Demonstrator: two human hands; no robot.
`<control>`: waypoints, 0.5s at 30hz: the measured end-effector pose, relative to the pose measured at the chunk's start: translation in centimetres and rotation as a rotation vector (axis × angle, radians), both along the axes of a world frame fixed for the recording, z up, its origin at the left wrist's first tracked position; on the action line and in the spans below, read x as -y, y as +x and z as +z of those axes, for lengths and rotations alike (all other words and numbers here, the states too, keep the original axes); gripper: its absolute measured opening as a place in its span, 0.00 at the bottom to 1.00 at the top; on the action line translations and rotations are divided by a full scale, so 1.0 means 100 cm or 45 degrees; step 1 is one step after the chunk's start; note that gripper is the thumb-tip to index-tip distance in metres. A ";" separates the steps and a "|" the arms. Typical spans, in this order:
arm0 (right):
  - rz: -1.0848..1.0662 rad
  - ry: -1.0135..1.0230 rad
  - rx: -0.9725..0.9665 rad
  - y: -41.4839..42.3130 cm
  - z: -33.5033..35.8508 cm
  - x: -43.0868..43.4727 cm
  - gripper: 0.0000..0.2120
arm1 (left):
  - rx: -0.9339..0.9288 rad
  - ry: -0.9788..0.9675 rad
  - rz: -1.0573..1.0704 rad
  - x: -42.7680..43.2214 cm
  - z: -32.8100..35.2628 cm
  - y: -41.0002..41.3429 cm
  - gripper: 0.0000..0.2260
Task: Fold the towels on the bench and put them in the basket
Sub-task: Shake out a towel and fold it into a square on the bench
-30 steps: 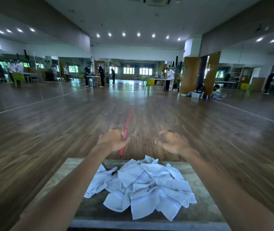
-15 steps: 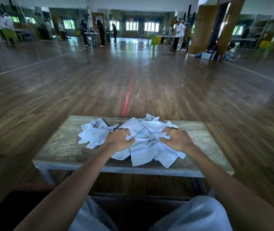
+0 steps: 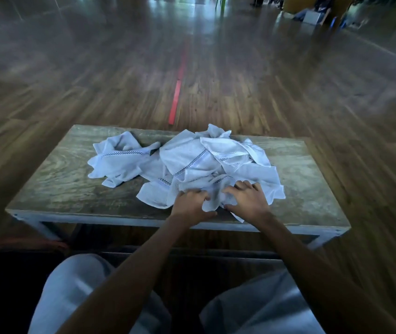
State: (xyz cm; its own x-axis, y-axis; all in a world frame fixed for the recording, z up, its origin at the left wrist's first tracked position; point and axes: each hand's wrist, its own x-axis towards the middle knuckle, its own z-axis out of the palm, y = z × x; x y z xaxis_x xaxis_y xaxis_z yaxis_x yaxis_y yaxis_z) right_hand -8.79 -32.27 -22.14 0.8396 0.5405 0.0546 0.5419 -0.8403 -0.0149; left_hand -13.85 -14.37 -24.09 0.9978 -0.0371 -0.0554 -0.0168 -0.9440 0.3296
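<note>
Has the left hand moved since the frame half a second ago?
Yes. The left hand has come back toward the near edge of the bench, from the middle of the towels to their front.

I sit at a wooden bench (image 3: 59,189). A messy pile of white towels (image 3: 192,162) lies on it. My left hand (image 3: 189,204) curls its fingers into the near edge of the pile. My right hand (image 3: 247,198) rests on the cloth just beside it, at 3 o'clock, fingers spread. A red line (image 3: 175,102) runs along the floor at 12 o'clock. My grey knees (image 3: 76,285) show at 6 o'clock.
</note>
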 end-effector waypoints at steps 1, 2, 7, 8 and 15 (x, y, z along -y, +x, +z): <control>-0.007 0.019 0.042 0.002 -0.003 -0.002 0.16 | 0.011 0.009 0.012 0.005 -0.004 0.002 0.23; -0.016 0.034 0.081 0.005 -0.006 -0.003 0.14 | 0.048 0.016 0.032 0.009 -0.009 0.004 0.23; 0.040 0.211 0.171 0.009 -0.002 -0.006 0.02 | 0.311 -0.027 0.122 0.017 -0.013 0.009 0.07; 0.055 0.230 0.167 0.011 0.002 -0.005 0.02 | 0.329 -0.029 0.133 0.015 -0.010 0.010 0.10; 0.022 0.455 -0.046 0.021 0.078 -0.005 0.03 | 0.613 0.093 -0.027 -0.006 0.077 0.024 0.19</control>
